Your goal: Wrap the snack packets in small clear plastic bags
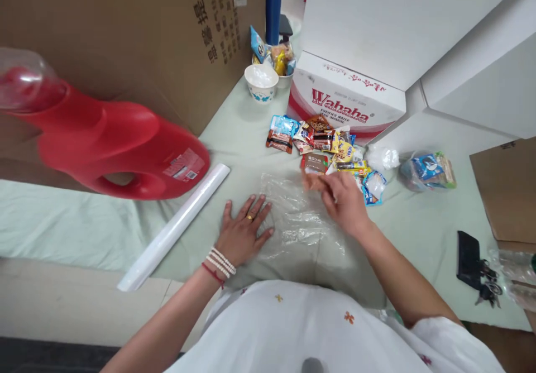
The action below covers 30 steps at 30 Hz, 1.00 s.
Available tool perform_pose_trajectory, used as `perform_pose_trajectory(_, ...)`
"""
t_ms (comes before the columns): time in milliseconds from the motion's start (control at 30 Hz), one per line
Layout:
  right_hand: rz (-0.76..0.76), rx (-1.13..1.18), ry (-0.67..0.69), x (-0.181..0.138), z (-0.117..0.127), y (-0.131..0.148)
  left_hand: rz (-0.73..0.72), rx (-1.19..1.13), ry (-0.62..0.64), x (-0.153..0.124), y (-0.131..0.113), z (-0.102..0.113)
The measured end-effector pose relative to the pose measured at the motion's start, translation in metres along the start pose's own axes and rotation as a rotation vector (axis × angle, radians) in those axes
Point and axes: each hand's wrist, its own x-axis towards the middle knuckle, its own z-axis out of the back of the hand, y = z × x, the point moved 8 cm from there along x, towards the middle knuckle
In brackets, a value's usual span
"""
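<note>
My left hand (242,232) lies flat with fingers spread at the left edge of a clear plastic sheet (299,219), which is spread wrinkled over the green cloth. Above the far right part of the sheet, my right hand (345,200) pinches a small orange-brown packet (313,182), blurred, so its kind is unclear. Just beyond that hand is a loose pile of wrapped snacks, with a brown and red packet (315,163), a yellow cookie packet (344,151) and a blue-edged packet (374,186). Farther left in the pile sits a blue and brown packet (282,133).
A roll of plastic film (176,225) and a large red jug (125,144) stand or lie at left. A paper bowl (262,84) and a Wahaha box (347,99) are behind. At right are a bagged snack bundle (429,171), a dark phone-like object (468,258) and keys (489,289).
</note>
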Motion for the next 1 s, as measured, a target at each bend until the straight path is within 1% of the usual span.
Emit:
perform_pose_trajectory(67,0.057,-0.025,0.150,-0.028,-0.028,0.030,0.008,-0.008,0.003,0.001,0.000,0.000)
perform_pose_trajectory(133,0.097,-0.051,0.284,-0.051,-0.058,0.050,0.011,-0.015,-0.001,0.001,0.002,0.000)
perform_pose_trajectory(167,0.107,-0.044,0.319,-0.060,-0.069,0.055,0.006,-0.018,-0.003,0.000,0.003,0.000)
perform_pose_trajectory(200,0.112,-0.016,0.330,-0.068,-0.074,0.057,-0.004,-0.023,-0.008,-0.002,0.004,0.001)
perform_pose_trajectory(233,0.118,0.036,0.317,-0.075,-0.074,0.057,-0.015,-0.030,-0.016,-0.004,0.006,0.003)
perform_pose_trajectory(300,0.162,0.187,0.266,-0.092,-0.064,0.052,-0.032,-0.049,-0.044,-0.010,0.012,0.010)
perform_pose_trajectory(367,0.254,0.314,0.237,-0.116,-0.050,0.048,-0.070,-0.078,-0.059,-0.019,0.016,0.018)
perform_pose_trajectory(400,0.292,0.337,0.235,-0.128,-0.046,0.044,-0.109,-0.096,-0.041,-0.023,0.016,0.020)
perform_pose_trajectory(467,0.303,0.312,0.226,-0.148,-0.046,0.035,-0.210,-0.134,0.058,-0.031,0.012,0.020)
perform_pose_trajectory(533,0.244,0.284,0.190,-0.156,-0.051,0.023,-0.293,-0.165,0.193,-0.037,0.008,0.015)
perform_pose_trajectory(600,0.177,0.312,0.161,-0.152,-0.054,0.013,-0.326,-0.175,0.273,-0.039,0.006,0.010)
perform_pose_trajectory(667,0.126,0.362,0.176,-0.137,-0.055,0.005,-0.330,-0.157,0.259,-0.035,0.005,0.008)
perform_pose_trajectory(767,0.091,0.408,0.223,-0.104,-0.048,-0.003,-0.285,-0.088,0.122,-0.024,0.004,0.011)
perform_pose_trajectory(867,0.078,0.464,0.216,-0.069,-0.036,-0.010,-0.196,-0.078,-0.011,-0.012,0.003,0.016)
perform_pose_trajectory(933,0.046,0.500,0.202,-0.050,-0.034,-0.017,-0.099,-0.123,-0.084,-0.003,0.005,0.020)
perform_pose_trajectory(1000,-0.012,0.480,0.224,-0.035,-0.041,-0.027,0.034,-0.177,-0.151,0.003,0.012,0.020)
